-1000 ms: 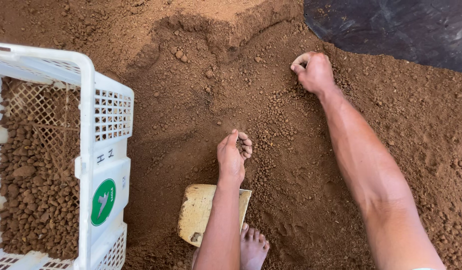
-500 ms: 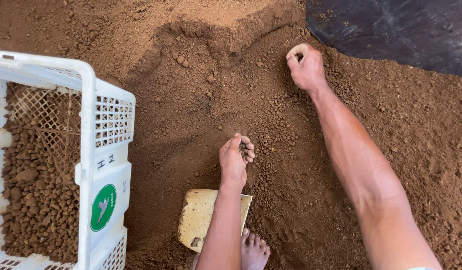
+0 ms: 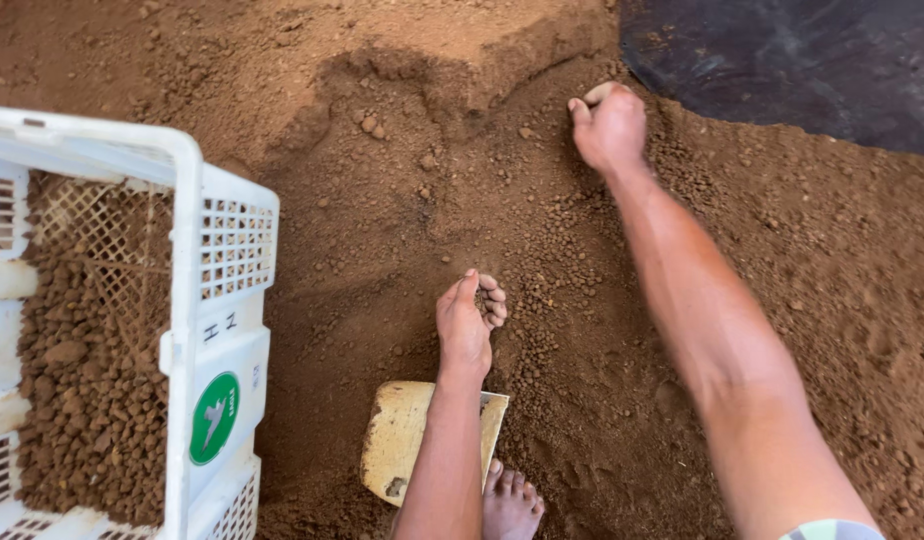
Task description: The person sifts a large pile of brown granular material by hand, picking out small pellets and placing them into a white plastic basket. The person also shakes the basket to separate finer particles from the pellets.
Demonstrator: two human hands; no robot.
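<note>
Clods of reddish-brown dry soil (image 3: 542,300), light, crumbly, best scooped from beneath: left hand (image 3: 469,325) cupped around some, right hand (image 3: 609,125) fisted on more, hands well apart.

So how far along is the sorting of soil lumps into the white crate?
The white crate already holds a deep layer of brown lumps. In hand: the left hand cups a few lumps, and the right hand is closed at the soil bank. Left: many loose lumps lie scattered on the ground.

Crumbly matt soil (image 3: 402,200); glossy white plastic crate (image 3: 187,250)
</note>
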